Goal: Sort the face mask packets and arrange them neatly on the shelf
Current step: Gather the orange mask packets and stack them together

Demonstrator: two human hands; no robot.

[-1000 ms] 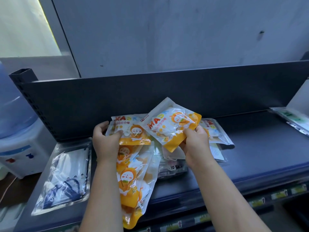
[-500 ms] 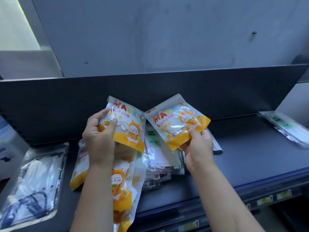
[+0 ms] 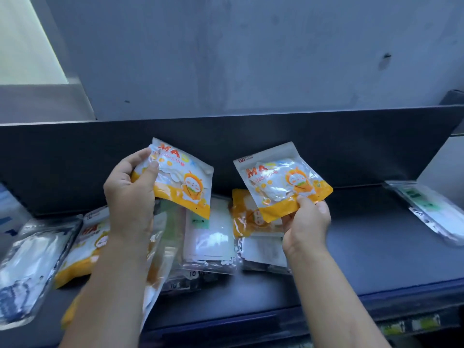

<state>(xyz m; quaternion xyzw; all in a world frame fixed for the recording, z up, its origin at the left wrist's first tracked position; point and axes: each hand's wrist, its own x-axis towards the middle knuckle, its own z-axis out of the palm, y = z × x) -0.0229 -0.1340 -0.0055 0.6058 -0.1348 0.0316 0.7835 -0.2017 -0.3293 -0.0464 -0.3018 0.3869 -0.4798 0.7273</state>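
My left hand holds an orange-and-white mask packet up above the dark shelf. My right hand grips a second, matching packet by its lower orange edge, held apart from the first. Below them lies a loose pile: more orange packets at the left and another orange packet under my right hand, with clear packets of white masks in the middle. Part of the pile is hidden by my left forearm.
A large clear packet with blue-and-white masks lies at the shelf's left end. A clear packet with green print rests at the far right. The shelf's dark back panel stands behind, a grey wall above. Price labels line the front edge.
Both hands have lifted a packet each off the pile and drawn them apart, the left one going left and the right one going right. The view has shifted rightward.
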